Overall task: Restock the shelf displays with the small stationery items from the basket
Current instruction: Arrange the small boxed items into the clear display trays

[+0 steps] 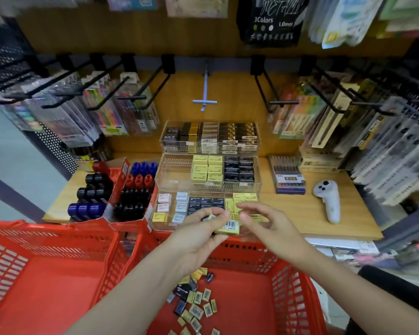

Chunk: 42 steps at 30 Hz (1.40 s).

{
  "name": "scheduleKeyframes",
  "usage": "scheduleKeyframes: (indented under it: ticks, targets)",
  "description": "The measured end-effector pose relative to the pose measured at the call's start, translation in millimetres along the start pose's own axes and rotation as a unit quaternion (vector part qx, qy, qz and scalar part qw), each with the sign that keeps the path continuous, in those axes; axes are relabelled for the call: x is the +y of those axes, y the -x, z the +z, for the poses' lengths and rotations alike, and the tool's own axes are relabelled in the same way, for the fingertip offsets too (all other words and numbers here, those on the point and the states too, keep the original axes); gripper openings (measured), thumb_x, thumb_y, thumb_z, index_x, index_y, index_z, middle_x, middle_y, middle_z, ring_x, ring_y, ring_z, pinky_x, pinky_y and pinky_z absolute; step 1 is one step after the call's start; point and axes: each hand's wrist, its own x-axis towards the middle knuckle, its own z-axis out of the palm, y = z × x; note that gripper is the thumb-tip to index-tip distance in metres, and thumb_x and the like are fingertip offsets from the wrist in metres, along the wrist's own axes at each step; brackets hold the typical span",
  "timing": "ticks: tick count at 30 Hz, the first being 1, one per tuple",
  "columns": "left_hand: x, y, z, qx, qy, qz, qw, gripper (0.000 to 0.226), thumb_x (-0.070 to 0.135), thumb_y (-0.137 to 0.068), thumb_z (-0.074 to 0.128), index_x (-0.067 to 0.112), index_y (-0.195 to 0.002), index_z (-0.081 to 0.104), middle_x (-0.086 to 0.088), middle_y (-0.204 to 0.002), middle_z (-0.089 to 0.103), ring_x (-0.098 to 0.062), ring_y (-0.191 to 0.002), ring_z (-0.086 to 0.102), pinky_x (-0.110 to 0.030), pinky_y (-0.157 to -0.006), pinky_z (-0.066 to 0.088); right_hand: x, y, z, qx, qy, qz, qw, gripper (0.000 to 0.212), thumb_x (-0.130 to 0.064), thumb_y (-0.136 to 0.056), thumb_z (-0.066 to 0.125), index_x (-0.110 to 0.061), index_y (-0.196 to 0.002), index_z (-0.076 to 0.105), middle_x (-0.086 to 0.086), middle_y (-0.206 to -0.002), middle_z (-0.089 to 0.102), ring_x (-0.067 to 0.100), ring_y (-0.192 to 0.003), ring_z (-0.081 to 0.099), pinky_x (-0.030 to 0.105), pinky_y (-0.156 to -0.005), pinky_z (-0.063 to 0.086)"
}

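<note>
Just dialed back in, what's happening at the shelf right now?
A person is restocking. The left hand holds a few small boxes, one yellow box with its barcode up, above the front clear tray. The right hand reaches toward them, fingers loosely curled, holding nothing. More small boxes lie in the red basket below.

Wooden back panel (194, 39) is filling the upper centre of the frame. A grey rail (228, 63) is running across it, carrying black hooks (153, 84) and one pale blue hook (205, 93). A wooden shelf top (302, 213) is sitting mid-right. Black perforated metal panel (3, 59) is standing at upper left; pale floor (12, 163) is showing at left. Light is falling evenly.
</note>
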Motion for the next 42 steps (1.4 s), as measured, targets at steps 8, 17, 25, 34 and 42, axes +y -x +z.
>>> scheduleKeyframes:
  ticks: [8,17,25,34,42]
  targets:
    - [-6.4,11.3,7.3,-0.018,0.122,-0.041,0.991,0.027,0.012,-0.089,0.070,-0.005,-0.109,0.063,-0.020,-0.111,0.065,-0.027,-0.104,0.066,-0.034,-0.080,0.060,-20.3,21.7,15.2,0.082,0.068,-0.080,0.991,0.023,-0.019,-0.076,0.083,-0.033,-0.093,0.075,-0.015,-0.096,0.070,0.011,-0.079,0.070,0.020,-0.069,0.055]
    - [-10.6,15.4,-27.7,-0.016,-0.093,0.046,0.994,0.022,0.017,-0.095,0.063,0.005,-0.113,0.063,-0.008,-0.096,0.057,-0.015,-0.084,0.056,-0.022,-0.075,0.055,-21.3,11.5,34.1,0.066,0.070,0.002,0.995,0.040,-0.059,-0.071,0.068,-0.022,-0.088,0.074,-0.001,-0.066,0.071,0.011,-0.056,0.065,0.025,-0.058,0.054]
    - [13.5,3.6,-33.6,-0.001,-0.009,0.025,1.000,0.013,0.006,-0.095,0.060,0.001,-0.107,0.059,-0.009,-0.086,0.055,-0.014,-0.070,0.051,-0.021,-0.059,0.055,-35.3,-5.3,42.5,0.064,0.214,-0.133,0.966,0.033,-0.015,-0.080,0.080,-0.035,-0.101,0.065,-0.014,-0.104,0.058,-0.002,-0.083,0.065,0.009,-0.072,0.052]
    - [34.6,-16.2,-41.4,0.005,-0.005,0.044,0.999,0.038,-0.009,-0.097,0.048,0.006,-0.132,0.049,-0.013,-0.116,0.051,-0.023,-0.097,0.059,-0.029,-0.080,0.055,-51.7,-107.4,29.1,0.152,0.428,-0.125,0.882,0.034,-0.028,-0.088,0.072,-0.018,-0.121,0.068,0.001,-0.109,0.064,0.008,-0.082,0.056,0.023,-0.081,0.049]
    - [23.5,-18.2,-57.3,-0.031,-0.174,0.104,0.979,0.026,0.012,-0.097,0.060,0.015,-0.122,0.052,0.004,-0.097,0.077,-0.015,-0.095,0.073,-0.040,-0.104,0.049,-19.3,-176.7,58.4,0.179,0.500,-0.024,0.847,0.030,-0.039,-0.092,0.064,-0.030,-0.120,0.064,-0.003,-0.104,0.070,0.019,-0.105,0.061,0.038,-0.094,0.039]
